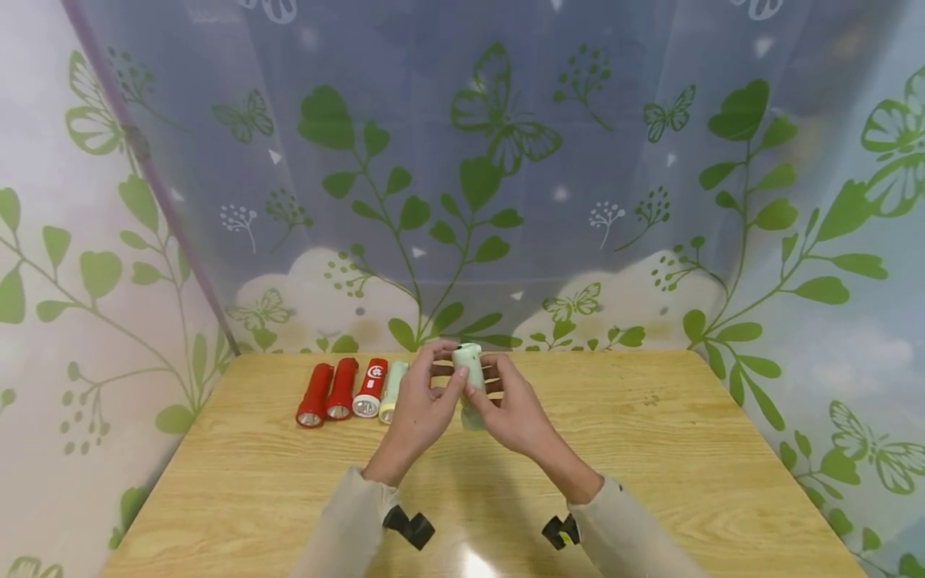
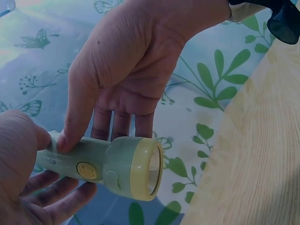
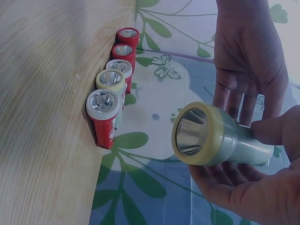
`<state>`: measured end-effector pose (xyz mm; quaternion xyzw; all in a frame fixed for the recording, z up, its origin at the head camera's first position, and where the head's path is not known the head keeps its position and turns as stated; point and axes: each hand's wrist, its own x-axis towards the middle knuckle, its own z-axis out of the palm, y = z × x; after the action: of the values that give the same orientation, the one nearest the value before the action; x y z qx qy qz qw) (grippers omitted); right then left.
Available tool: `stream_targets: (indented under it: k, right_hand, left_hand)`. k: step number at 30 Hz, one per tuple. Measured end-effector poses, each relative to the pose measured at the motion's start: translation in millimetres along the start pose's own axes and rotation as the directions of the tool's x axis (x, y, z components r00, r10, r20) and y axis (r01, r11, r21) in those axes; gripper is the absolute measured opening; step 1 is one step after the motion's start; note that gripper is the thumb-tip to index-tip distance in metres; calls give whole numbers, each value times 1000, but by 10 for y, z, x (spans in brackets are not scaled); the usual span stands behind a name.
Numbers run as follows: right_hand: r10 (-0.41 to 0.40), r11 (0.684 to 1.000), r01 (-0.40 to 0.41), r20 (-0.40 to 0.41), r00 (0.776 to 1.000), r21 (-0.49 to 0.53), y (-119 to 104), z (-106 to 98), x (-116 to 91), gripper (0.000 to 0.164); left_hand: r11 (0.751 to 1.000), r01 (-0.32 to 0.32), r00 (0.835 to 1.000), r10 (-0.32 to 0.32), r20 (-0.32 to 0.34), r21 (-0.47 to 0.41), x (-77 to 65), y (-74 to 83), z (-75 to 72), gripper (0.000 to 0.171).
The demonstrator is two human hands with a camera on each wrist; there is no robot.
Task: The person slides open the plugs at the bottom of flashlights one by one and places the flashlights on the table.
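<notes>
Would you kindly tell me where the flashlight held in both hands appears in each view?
Head: the flashlight is below centre, between the left hand and right hand.
Left wrist: flashlight at lower left, yellow-rimmed lens facing right.
Right wrist: flashlight right of centre, lens facing left.
Shared landmark: the wooden table, at the bottom in the head view, right in the left wrist view, left in the right wrist view.

A yellow-rimmed green flashlight (image 2: 119,159) points downward in both hands (image 1: 426,397).
</notes>
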<state>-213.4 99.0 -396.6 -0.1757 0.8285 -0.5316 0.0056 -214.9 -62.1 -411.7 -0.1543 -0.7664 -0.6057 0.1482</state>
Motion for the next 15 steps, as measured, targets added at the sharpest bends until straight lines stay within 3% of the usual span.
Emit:
stream_targets:
  k: [15]
  right_hand:
    - [-56, 998, 57, -31, 998, 8, -47, 1, -17, 33]
  left_hand:
    - [999, -42, 999, 42, -13, 3, -7, 97, -28, 33]
